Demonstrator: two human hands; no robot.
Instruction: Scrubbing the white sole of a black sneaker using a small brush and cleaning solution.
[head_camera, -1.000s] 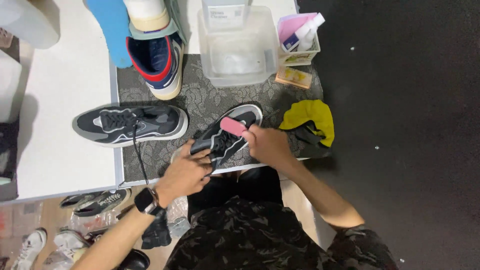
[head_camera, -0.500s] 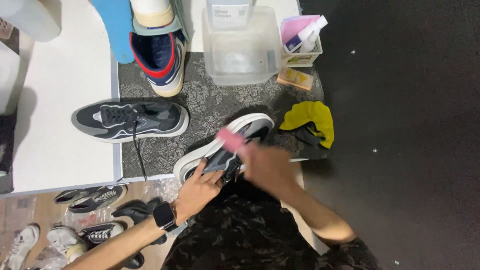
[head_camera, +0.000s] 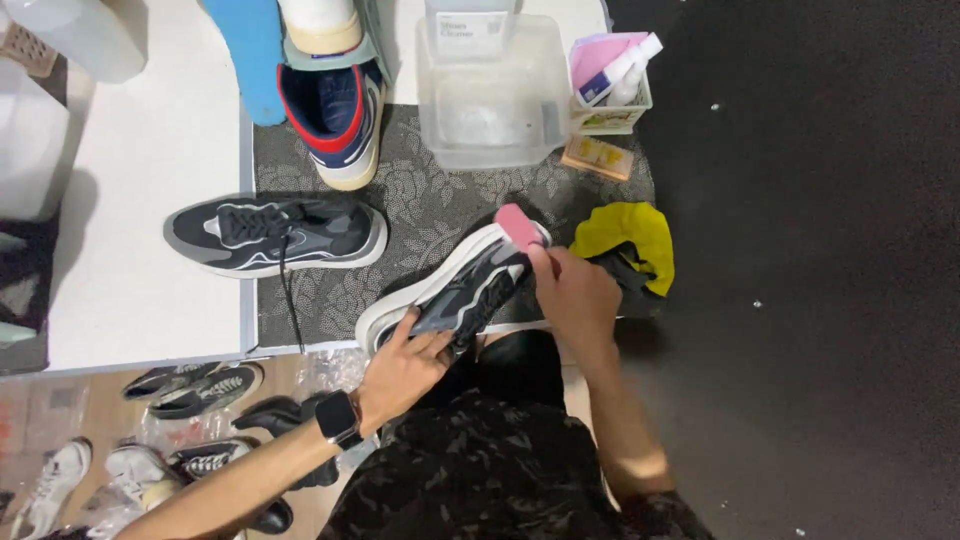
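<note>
Pink block (head_camera: 519, 226) shifted toward sneaker (head_camera: 450, 292) toe; right hand (head_camera: 575, 295) fingers grip it, left hand (head_camera: 405, 365) fingers clasp sneaker heel.

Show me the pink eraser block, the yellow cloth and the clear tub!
pink eraser block (head_camera: 519, 226), head view, its top face.
yellow cloth (head_camera: 630, 232), head view, its middle.
clear tub (head_camera: 432, 115), head view, left wall.

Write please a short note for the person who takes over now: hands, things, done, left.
Left hand: grips the grey sneaker at its near end, tilted over the patterned mat.
Right hand: presses a pink eraser block on the white sole edge at the far end.
Matching sneaker lies apart to the left.
Done: cannot tell which parts are clean.
Left: cannot tell how much.
</note>
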